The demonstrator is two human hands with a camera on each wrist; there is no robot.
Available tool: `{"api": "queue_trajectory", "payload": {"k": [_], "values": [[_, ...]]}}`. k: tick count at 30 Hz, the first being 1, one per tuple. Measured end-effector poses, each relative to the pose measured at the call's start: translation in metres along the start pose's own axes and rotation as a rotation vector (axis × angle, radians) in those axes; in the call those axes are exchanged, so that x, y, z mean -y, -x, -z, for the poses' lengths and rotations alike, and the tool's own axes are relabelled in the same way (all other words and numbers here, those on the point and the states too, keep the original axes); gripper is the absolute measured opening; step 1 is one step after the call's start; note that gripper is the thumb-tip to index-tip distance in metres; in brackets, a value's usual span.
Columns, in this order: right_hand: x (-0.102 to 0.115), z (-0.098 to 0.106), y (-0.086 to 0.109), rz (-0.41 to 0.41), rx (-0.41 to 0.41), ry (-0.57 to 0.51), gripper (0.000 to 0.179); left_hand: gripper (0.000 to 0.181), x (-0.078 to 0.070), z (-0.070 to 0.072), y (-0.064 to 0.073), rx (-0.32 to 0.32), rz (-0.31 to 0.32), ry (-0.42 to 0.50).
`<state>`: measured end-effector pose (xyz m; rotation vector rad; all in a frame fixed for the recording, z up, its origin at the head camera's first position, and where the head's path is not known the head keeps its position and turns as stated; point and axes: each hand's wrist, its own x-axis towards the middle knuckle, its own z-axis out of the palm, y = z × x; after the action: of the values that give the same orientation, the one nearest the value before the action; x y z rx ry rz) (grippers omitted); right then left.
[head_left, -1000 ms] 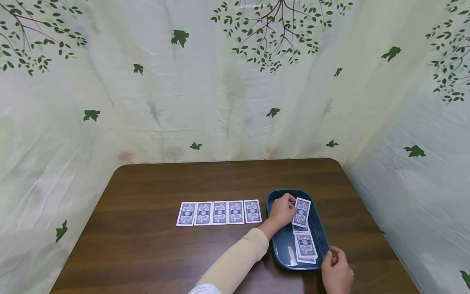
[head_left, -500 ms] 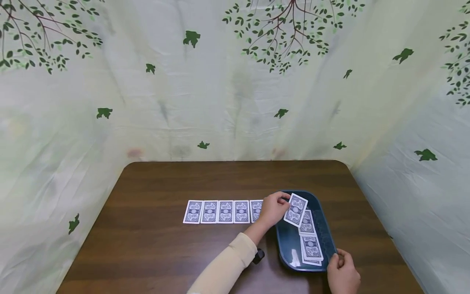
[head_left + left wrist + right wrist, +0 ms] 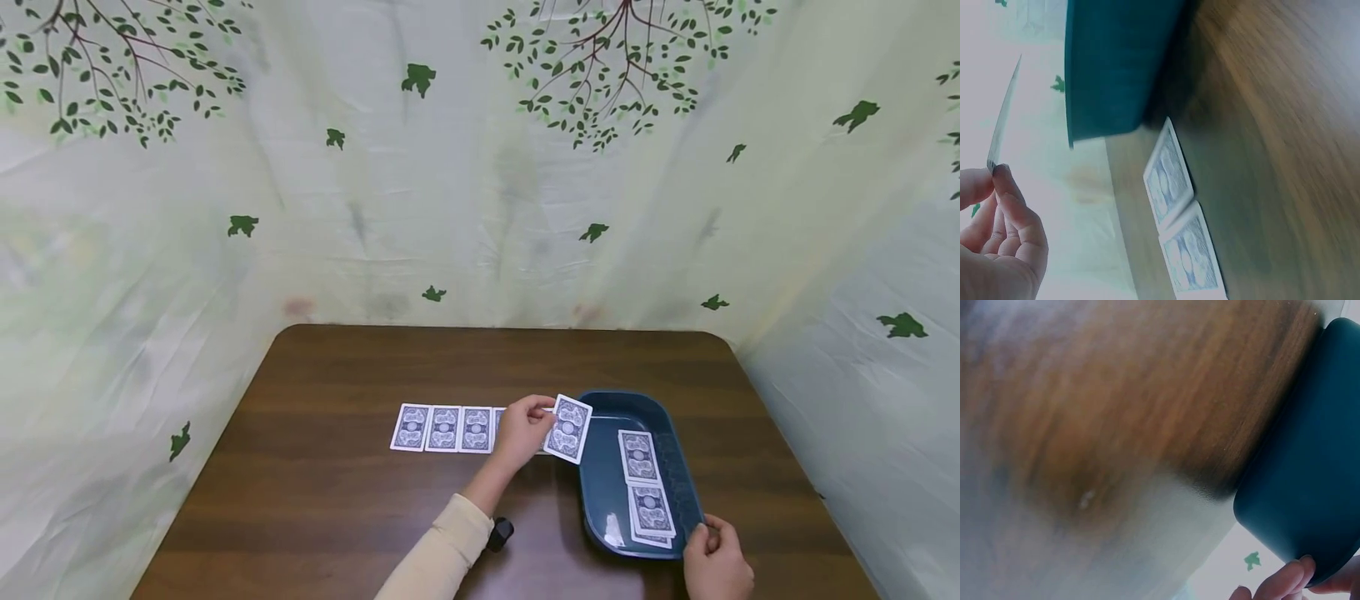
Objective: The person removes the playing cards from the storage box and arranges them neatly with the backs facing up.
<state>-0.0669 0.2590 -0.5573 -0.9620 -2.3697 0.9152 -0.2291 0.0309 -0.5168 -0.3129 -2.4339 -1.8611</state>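
My left hand pinches a playing card by its left edge, blue patterned back showing in the head view. The card overlaps the left rim of a dark blue tray. Seen from the left wrist, this card is nearly edge-on between thumb and fingers. Several face-down cards lie in a row on the table, the right end partly hidden by my left hand. Inside the tray are more face-down cards, some overlapping. My right hand grips the tray's near right corner, fingers at its rim.
The brown wooden table has rounded far corners. A pale cloth printed with leaves and branches hangs behind and beside it. A black device shows at my left wrist.
My left hand has lifted a card out of the tray and carried it left, over the right end of the row. My right hand keeps its grip on the tray. The head view has shifted slightly.
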Motion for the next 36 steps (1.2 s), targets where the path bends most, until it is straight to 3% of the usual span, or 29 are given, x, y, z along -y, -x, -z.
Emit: {"api": "queue_trajectory", "payload": {"k": [5, 11, 25, 36], "values": [[0.0, 0.0, -0.001, -0.041, 0.019, 0.025, 0.03, 0.018, 0.006, 0.015, 0.002, -0.023, -0.008, -0.023], [0.001, 0.0, -0.002, -0.035, 0.017, 0.021, 0.03, 0.018, 0.016, 0.036, 0.005, -0.073, 0.002, -0.025], [0.003, -0.001, 0.0, -0.052, 0.039, 0.018, 0.033, 0.019, 0.055, 0.132, 0.018, -0.321, 0.101, -0.09], [0.004, 0.001, 0.002, -0.074, 0.028, 0.019, 0.032, 0.02, 0.07, 0.174, 0.024, -0.372, 0.195, -0.107]]}}
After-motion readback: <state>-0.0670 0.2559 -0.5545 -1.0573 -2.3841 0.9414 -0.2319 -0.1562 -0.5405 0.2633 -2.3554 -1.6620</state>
